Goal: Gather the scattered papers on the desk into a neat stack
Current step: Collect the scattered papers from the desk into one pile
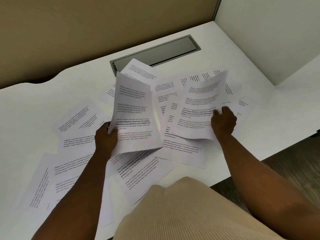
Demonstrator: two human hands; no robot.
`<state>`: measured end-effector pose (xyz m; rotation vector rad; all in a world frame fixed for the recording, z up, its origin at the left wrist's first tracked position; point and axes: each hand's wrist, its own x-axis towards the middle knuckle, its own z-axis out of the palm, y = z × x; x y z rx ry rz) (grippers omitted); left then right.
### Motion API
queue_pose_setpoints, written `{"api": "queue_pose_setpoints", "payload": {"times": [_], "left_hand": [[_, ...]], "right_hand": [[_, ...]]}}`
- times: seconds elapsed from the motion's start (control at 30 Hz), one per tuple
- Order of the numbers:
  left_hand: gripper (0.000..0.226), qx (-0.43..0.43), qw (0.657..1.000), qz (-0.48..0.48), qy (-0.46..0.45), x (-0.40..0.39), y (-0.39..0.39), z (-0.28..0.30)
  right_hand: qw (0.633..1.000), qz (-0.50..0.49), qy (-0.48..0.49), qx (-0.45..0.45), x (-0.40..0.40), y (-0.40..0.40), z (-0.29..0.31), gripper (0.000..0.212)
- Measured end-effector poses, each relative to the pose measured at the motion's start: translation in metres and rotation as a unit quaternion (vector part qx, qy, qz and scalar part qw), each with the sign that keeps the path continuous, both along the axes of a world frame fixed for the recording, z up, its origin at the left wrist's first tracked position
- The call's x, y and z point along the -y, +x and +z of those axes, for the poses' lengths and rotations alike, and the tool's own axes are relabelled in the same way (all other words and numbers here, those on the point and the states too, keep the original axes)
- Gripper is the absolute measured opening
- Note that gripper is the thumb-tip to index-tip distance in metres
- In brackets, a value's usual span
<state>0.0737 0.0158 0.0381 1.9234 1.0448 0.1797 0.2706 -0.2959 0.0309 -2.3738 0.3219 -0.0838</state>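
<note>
Several printed white papers (76, 122) lie scattered and overlapping across the white desk (26, 104). My left hand (106, 137) grips the lower left edge of a sheet (133, 111) lifted off the desk, its top tilted away from me. My right hand (223, 121) pinches the right edge of another raised sheet (200, 108), which is blurred and curls at its top. More sheets lie flat under both raised ones and near the desk's front edge (138, 177).
A grey cable tray with its lid (155, 52) is set into the desk behind the papers. A tan partition (86, 32) backs the desk and a white panel (277, 40) stands at the right. The desk's right edge drops to dark floor (285, 170).
</note>
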Motion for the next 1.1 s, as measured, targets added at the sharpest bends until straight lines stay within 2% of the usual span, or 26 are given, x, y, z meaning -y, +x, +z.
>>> {"api": "queue_pose_setpoints", "payload": {"times": [0.13, 0.2, 0.27, 0.37, 0.5, 0.57, 0.7, 0.87, 0.93, 1.0, 1.1], "left_hand": [[0.029, 0.045, 0.996, 0.035, -0.064, -0.005, 0.002, 0.011], [0.028, 0.061, 0.992, 0.049, -0.096, -0.006, 0.003, 0.015], [0.025, 0.08, 0.986, 0.061, -0.136, -0.005, 0.004, 0.018], [0.025, 0.109, 0.968, 0.08, -0.212, 0.0, 0.005, 0.025], [0.025, 0.128, 0.945, 0.08, -0.291, 0.005, 0.005, 0.031], [0.028, 0.135, 0.935, 0.083, -0.318, 0.007, 0.006, 0.034], [0.029, 0.148, 0.922, 0.058, -0.353, 0.014, 0.005, 0.041], [0.029, 0.126, 0.918, 0.015, -0.377, 0.016, -0.003, 0.038], [0.029, 0.118, 0.911, 0.033, -0.394, 0.019, -0.007, 0.039], [0.028, 0.118, 0.901, 0.07, -0.412, 0.021, -0.01, 0.041], [0.026, 0.091, 0.911, 0.125, -0.382, 0.019, -0.014, 0.033]], "right_hand": [[0.995, 0.031, 0.018, 0.091, -0.002, 0.014, 0.038, 0.023], [0.993, 0.04, 0.055, 0.098, -0.003, 0.021, 0.053, 0.024], [0.983, 0.046, 0.164, 0.065, -0.006, 0.029, 0.064, 0.02], [0.936, 0.071, 0.343, -0.031, -0.016, 0.031, 0.071, 0.008], [0.876, 0.155, 0.428, -0.156, -0.036, 0.017, 0.073, 0.011], [0.861, 0.196, 0.429, -0.193, -0.048, 0.008, 0.068, 0.012], [0.855, 0.243, 0.395, -0.233, -0.07, -0.004, 0.052, 0.015], [0.865, 0.24, 0.353, -0.264, -0.094, -0.018, 0.037, 0.042], [0.861, 0.256, 0.342, -0.277, -0.099, -0.023, 0.031, 0.046], [0.848, 0.275, 0.34, -0.299, -0.101, -0.029, 0.024, 0.041], [0.861, 0.288, 0.304, -0.29, -0.107, -0.036, 0.017, 0.038]]}}
